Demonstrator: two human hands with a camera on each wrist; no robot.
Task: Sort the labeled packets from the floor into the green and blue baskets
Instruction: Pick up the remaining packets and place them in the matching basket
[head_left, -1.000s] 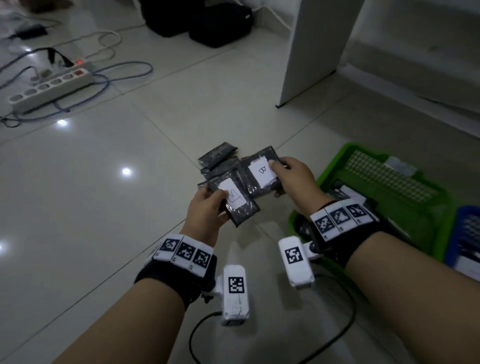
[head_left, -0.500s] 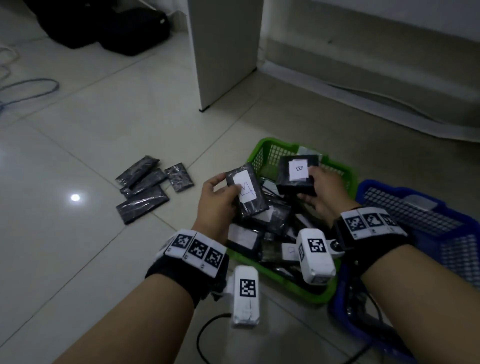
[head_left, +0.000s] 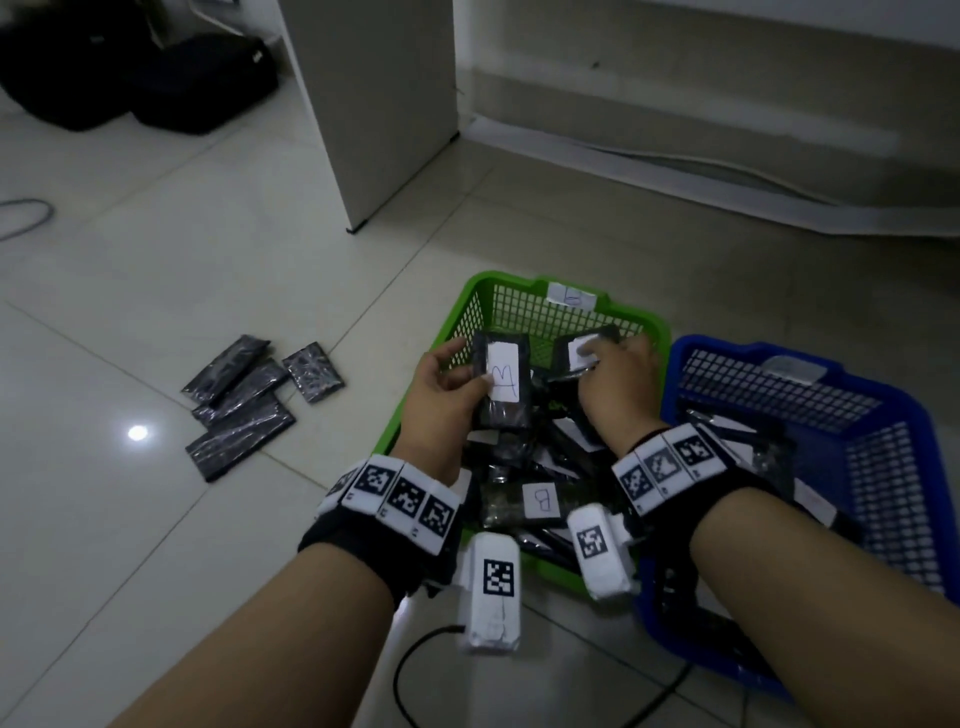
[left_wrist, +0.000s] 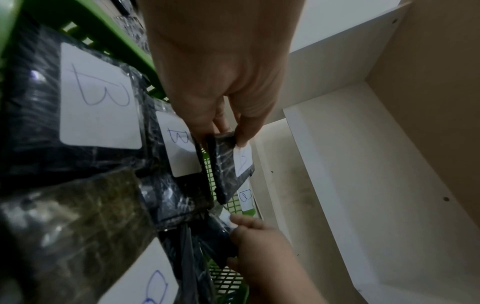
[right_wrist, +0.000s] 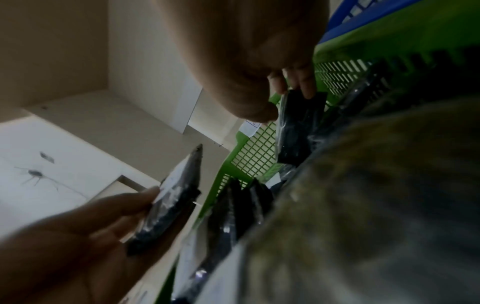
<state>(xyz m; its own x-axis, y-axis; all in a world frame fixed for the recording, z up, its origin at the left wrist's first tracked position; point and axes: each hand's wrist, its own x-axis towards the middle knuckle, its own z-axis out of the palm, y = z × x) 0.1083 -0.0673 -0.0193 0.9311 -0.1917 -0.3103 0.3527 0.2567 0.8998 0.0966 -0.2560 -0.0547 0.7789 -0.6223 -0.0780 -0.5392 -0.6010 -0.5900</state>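
Both hands (head_left: 615, 384) carried packets (head_left: 503, 382) over green basket (head_left: 470, 299).

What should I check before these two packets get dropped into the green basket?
1. Left hand grips its packet: ok.
2. That packet's label reads B: ok.
3. Green basket carries a B tag: ok.
4. Right hand holds its packet over the green basket: ok.
5. Right packet's letter: cannot tell, fingers cover the label.
6. Floor cleared: not ok, four packets remain on the tiles.
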